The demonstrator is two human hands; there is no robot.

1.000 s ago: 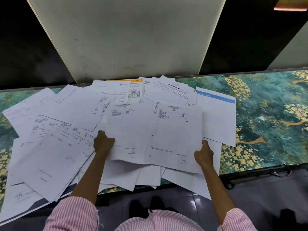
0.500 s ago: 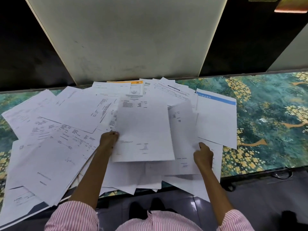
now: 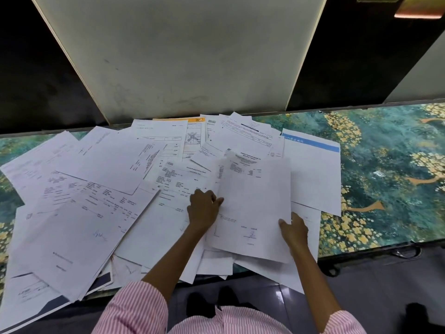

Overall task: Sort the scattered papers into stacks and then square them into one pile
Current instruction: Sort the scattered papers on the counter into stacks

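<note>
Several white printed papers (image 3: 79, 213) lie scattered and overlapping across a table with a green and yellow floral top (image 3: 385, 189). My left hand (image 3: 203, 208) and my right hand (image 3: 293, 229) hold a small set of sheets (image 3: 255, 203) between them, at its left and lower right edges. This set sits slightly tilted over the other papers near the table's front. A sheet with a blue header band (image 3: 313, 169) lies just right of it. A sheet with an orange header (image 3: 192, 131) lies at the back.
A pale upright panel (image 3: 183, 56) stands behind the table between dark panels. Papers overhang the table's front edge at the lower left. The right part of the floral top bears no papers. A dark tiled floor (image 3: 385, 285) and my shoes show below.
My left hand carried its sheet to the right and laid it over the sheet at my right hand. Both hands now grip the joined sheets, and a printed page beneath is uncovered.
</note>
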